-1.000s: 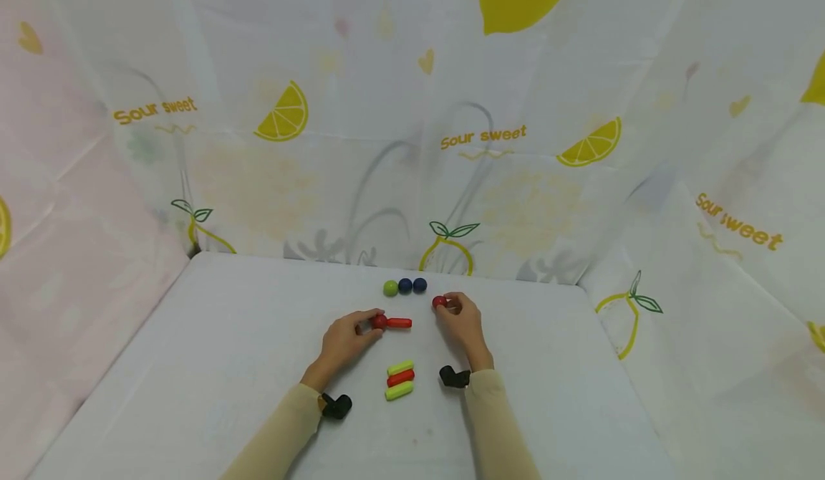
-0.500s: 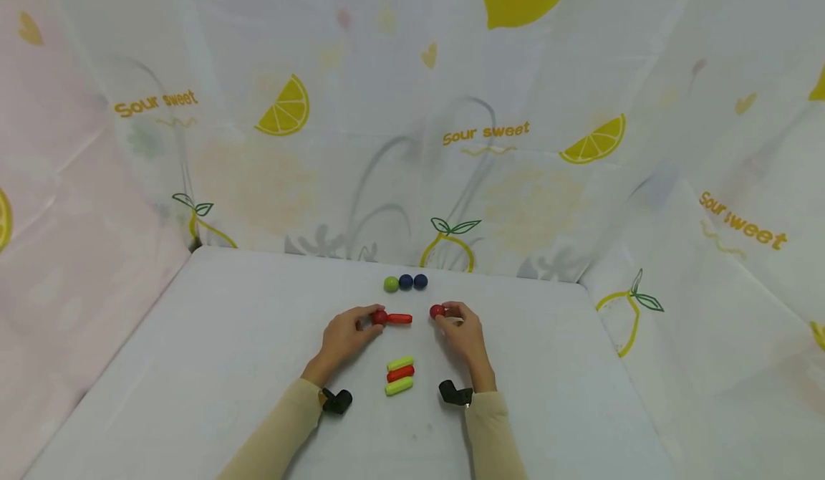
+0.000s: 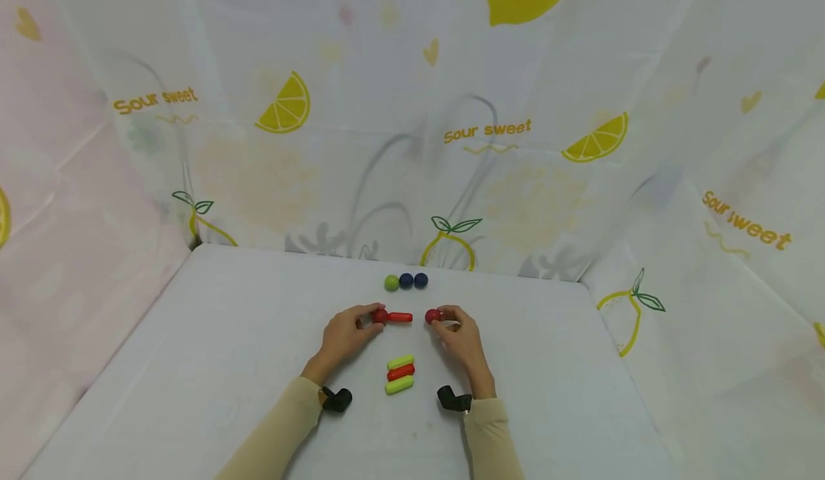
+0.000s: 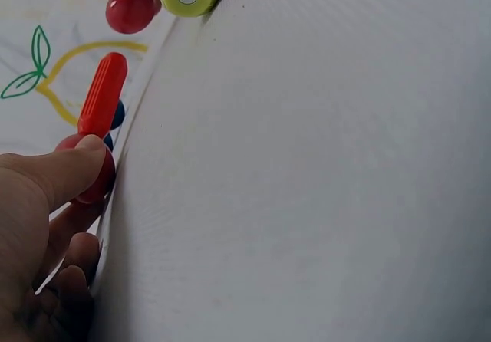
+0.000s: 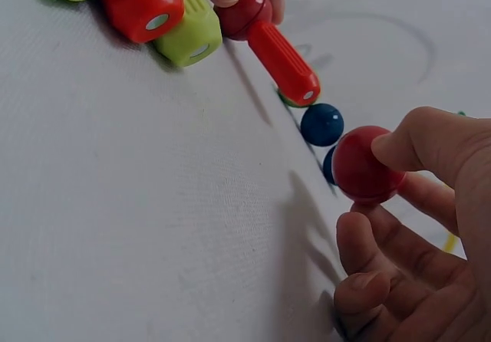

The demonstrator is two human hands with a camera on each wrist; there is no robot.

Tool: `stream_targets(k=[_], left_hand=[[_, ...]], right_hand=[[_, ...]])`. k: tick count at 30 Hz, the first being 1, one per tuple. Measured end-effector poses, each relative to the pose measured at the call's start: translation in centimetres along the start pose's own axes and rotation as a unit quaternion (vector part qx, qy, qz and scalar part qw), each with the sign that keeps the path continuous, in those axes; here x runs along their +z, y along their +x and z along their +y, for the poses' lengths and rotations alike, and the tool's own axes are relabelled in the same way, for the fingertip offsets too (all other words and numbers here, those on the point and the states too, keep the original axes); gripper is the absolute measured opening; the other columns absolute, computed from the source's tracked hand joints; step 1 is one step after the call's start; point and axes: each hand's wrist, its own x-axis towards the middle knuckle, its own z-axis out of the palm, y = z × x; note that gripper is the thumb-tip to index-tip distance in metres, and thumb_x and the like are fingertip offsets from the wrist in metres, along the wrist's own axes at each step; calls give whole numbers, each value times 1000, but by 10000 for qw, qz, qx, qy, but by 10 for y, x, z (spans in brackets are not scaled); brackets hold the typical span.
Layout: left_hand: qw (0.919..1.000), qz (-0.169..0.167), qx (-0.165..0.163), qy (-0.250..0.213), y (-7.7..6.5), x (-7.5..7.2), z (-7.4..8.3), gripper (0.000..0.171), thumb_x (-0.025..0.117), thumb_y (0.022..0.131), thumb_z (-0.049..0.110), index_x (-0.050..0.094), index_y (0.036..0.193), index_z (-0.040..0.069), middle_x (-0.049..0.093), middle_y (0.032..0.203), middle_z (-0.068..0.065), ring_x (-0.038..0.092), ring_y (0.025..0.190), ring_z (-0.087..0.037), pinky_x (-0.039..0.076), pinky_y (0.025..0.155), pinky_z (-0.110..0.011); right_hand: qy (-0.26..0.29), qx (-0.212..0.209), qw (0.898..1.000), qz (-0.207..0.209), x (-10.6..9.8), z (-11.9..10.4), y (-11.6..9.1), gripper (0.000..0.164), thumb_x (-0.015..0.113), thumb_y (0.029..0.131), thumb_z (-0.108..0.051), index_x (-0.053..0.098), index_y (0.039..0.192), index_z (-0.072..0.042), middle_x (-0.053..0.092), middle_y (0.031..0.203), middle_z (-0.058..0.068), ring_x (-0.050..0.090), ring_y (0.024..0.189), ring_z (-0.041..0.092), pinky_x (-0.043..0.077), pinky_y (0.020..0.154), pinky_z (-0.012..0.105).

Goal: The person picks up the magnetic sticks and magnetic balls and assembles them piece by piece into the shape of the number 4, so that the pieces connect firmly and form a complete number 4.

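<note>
My left hand (image 3: 344, 334) pinches a red ball (image 3: 380, 316) between thumb and fingers. A red rod (image 3: 400, 317) sticks out from that ball toward the right, its end touching the ball. Across a small gap, my right hand (image 3: 461, 336) pinches a second red ball (image 3: 432, 316), level with the rod's free end. In the right wrist view the rod (image 5: 285, 64) shows a pale metal disc at its tip, and the right hand's ball (image 5: 369, 165) sits between thumb and fingertips.
Behind the hands a green ball (image 3: 392, 282) and two dark blue balls (image 3: 414, 280) stand in a row. Nearer the front, a yellow-green rod (image 3: 401, 361), a red rod (image 3: 401, 372) and another yellow-green rod (image 3: 399, 385) lie side by side. Printed cloth surrounds the white table (image 3: 213, 365).
My right hand has brought its red ball leftward and nearer, closer to the rod's free end. The left hand, with its ball and rod, has stayed nearly still.
</note>
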Motion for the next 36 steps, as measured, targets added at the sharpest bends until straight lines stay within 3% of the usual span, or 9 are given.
stream_targets(k=[21, 36], left_hand=[[9999, -12, 142, -16, 1, 0, -4, 40, 79, 84, 32, 70, 124, 29, 57, 80, 9, 47, 65, -11, 35, 57, -30], [9999, -49, 80, -42, -1, -1, -1, 40, 78, 85, 31, 70, 125, 29, 60, 85, 7, 48, 66, -12, 36, 58, -30]], right_hand=[[-201, -404, 9985, -299, 11, -4, -3, 28, 72, 90, -19, 67, 116, -9, 68, 106, 9, 61, 77, 17, 51, 62, 27], [-346, -413, 9980, -332, 14, -1, -1, 26, 72, 91, -17, 67, 116, -11, 68, 106, 8, 60, 76, 16, 50, 63, 26]])
